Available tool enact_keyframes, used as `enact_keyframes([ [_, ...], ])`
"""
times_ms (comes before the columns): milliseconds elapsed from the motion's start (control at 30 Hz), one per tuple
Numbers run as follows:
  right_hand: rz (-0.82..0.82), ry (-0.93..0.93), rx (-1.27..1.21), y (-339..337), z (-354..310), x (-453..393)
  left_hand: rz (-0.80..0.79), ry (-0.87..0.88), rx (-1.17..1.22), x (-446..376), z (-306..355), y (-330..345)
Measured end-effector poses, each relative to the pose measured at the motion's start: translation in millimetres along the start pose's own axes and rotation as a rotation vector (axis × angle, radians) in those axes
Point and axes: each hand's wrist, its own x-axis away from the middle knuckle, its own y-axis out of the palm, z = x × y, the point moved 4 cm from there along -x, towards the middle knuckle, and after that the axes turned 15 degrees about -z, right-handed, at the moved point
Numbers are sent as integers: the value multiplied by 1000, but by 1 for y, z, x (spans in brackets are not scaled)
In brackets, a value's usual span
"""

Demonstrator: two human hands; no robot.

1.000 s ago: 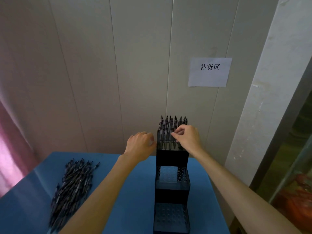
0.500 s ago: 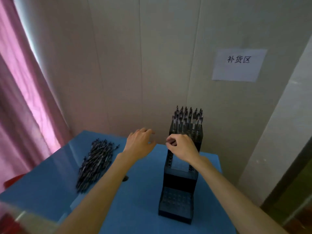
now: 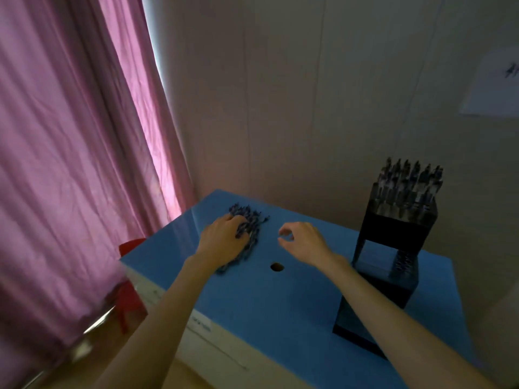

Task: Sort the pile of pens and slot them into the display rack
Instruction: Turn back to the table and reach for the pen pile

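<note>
Now left hand (image 3: 222,242) fingers (image 3: 238,220) on pen pile (image 3: 250,223).

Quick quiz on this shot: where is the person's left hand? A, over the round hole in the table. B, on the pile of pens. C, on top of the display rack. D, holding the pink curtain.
B: the left hand lies on the pile of pens, far from the display rack.

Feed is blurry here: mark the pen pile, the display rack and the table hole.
pen pile (image 3: 254,220), head view, far loose pens.
display rack (image 3: 393,234), head view, upper front wall.
table hole (image 3: 277,267), head view, its centre.
</note>
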Motion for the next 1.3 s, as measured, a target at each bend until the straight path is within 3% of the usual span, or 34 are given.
enact_keyframes([
  [233,-17,13,-128,57,-72,-41,-53,-72,81,31,-111,-8],
  [600,35,164,-167,140,-151,-95,-162,-32,171,29,-248,-2],
  [1000,42,338,-182,177,-140,-139,-302,49,269,-36,-291,35],
  [1300,75,377,-268,188,-102,-207,-432,-21,264,-109,-308,65],
])
